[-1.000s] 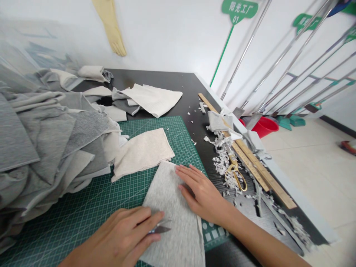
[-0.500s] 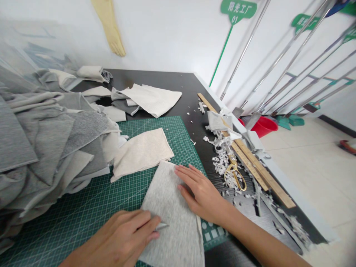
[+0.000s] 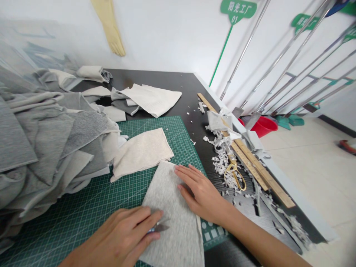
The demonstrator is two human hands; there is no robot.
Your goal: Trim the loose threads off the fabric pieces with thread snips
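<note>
Currently, the person's left hand (image 3: 116, 233) is closing around small thread snips (image 3: 159, 227), their blades lying against a grey jersey fabric piece (image 3: 172, 218), while the right hand (image 3: 203, 194) is pressing flat on that piece, well apart from the left. The piece is lying on a green cutting mat (image 3: 69, 222), with gold-handled scissors (image 3: 235, 176) sitting among white scraps at two o'clock.

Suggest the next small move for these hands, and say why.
Probably the left hand should ease the small snips forward and make a short snip into the grey fabric piece. Their blades already lie over that fabric, while the right hand presses it flat against the green cutting mat, so the piece looks steady enough to cut.
</note>
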